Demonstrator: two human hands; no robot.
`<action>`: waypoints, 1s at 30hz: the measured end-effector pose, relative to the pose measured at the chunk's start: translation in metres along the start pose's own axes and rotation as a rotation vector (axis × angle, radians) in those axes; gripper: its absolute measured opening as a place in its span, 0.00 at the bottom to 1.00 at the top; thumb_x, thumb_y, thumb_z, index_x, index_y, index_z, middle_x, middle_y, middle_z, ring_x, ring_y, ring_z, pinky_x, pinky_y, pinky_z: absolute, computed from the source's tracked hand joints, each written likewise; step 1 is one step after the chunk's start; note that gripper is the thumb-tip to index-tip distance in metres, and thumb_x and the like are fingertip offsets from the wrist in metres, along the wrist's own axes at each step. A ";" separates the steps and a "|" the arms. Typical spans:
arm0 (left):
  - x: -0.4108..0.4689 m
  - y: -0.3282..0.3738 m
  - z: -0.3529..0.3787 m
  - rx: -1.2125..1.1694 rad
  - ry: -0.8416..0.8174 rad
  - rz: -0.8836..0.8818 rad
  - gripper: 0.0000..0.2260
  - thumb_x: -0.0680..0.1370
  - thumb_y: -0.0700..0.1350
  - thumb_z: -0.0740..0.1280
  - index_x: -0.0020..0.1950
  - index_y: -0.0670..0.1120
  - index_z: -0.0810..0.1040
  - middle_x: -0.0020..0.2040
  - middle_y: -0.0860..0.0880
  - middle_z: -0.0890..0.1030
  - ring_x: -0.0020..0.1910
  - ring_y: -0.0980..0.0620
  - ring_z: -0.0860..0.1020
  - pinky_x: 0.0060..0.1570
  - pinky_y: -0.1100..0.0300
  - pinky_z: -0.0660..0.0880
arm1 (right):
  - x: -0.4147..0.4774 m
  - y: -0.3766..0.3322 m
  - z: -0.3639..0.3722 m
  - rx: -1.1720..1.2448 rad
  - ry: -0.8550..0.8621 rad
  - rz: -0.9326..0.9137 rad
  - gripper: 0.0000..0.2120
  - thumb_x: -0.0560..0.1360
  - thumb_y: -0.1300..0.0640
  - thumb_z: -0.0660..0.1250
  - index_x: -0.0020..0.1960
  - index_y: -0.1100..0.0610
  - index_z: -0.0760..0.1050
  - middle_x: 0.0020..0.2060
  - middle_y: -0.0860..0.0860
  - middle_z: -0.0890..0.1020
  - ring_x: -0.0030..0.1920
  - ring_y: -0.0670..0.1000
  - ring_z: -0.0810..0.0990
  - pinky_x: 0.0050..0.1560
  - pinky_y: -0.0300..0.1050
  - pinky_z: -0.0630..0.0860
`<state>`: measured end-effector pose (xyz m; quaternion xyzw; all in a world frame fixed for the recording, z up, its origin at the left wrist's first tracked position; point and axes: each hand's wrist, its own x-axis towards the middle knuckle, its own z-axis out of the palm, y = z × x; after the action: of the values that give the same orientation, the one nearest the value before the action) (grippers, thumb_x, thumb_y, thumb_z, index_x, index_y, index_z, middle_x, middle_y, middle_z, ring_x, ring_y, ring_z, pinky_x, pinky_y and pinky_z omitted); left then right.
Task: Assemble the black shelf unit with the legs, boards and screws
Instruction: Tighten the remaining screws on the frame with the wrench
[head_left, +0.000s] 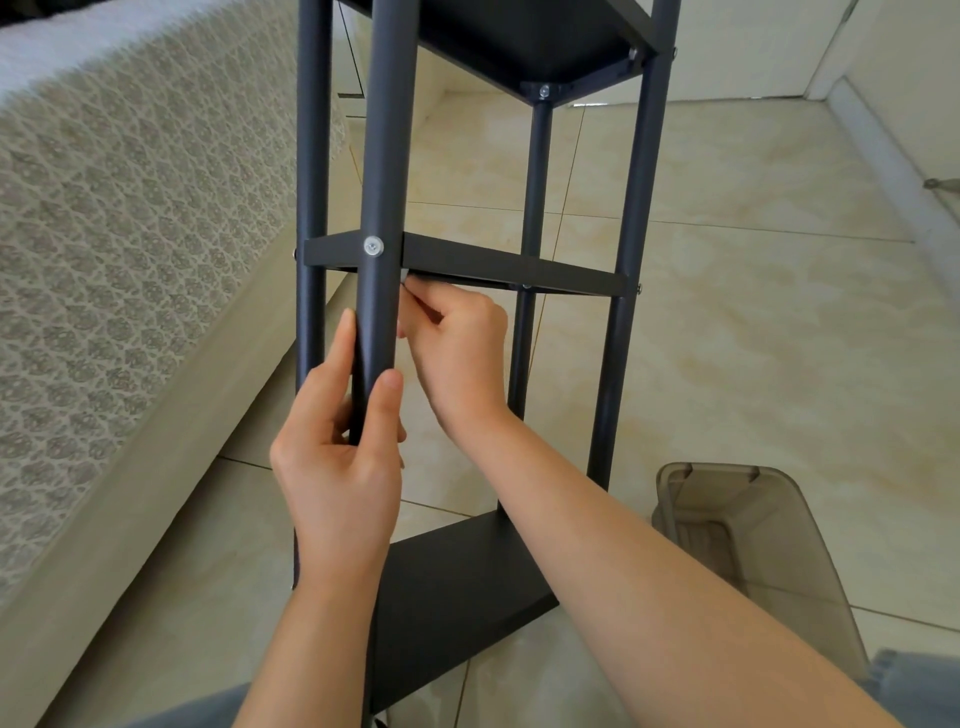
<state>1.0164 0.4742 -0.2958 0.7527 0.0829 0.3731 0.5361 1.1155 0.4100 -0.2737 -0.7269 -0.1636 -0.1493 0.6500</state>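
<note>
Left hand (337, 467) reaches out above the lowest board (457, 582) of the black shelf unit (628, 208) and grips the front leg (387, 156), with the thumb up one side of the tube and the fingers wrapped round the other. Just beyond it, the right hand (457, 353) is curled, its fingertips pinching a small silvery piece (404, 276) against the underside of the middle board (509, 267), right beside that same leg. What the piece is cannot be made out.

The shelf unit stands on the tiled floor (753, 312), directly in front of the person. A bright screw (373, 246) sits in the front leg at the level of the middle board. Higher and farther off, the top board (519, 47) is held between the legs, with more screws showing at its corners.

To the right, near the unit, a translucent brownish bin (753, 545) stands on the floor. To the left runs a bed (130, 208) with a lace-patterned cover. Pale walls close off the floor at the far end.
</note>
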 end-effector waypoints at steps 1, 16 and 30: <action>0.000 0.000 0.000 0.000 0.001 0.000 0.22 0.80 0.50 0.67 0.73 0.62 0.71 0.39 0.43 0.78 0.31 0.49 0.75 0.32 0.54 0.75 | 0.001 0.000 0.001 0.005 -0.002 0.000 0.10 0.79 0.60 0.67 0.42 0.64 0.83 0.33 0.51 0.83 0.35 0.44 0.80 0.42 0.42 0.77; -0.003 0.006 0.001 0.014 0.004 -0.016 0.22 0.81 0.48 0.67 0.74 0.61 0.71 0.41 0.45 0.79 0.33 0.47 0.76 0.33 0.48 0.77 | -0.016 0.006 -0.035 -0.041 -0.202 0.200 0.07 0.79 0.60 0.67 0.48 0.60 0.84 0.29 0.47 0.76 0.29 0.43 0.72 0.32 0.33 0.68; -0.006 0.015 0.008 0.018 -0.014 -0.038 0.22 0.80 0.49 0.67 0.74 0.58 0.71 0.45 0.46 0.81 0.35 0.45 0.76 0.35 0.43 0.78 | -0.007 -0.018 -0.050 -0.030 -0.193 0.193 0.08 0.78 0.59 0.68 0.49 0.59 0.85 0.30 0.47 0.81 0.32 0.43 0.78 0.39 0.40 0.76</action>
<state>1.0128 0.4589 -0.2869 0.7585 0.0968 0.3566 0.5369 1.1011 0.3612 -0.2556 -0.7599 -0.1523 -0.0178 0.6317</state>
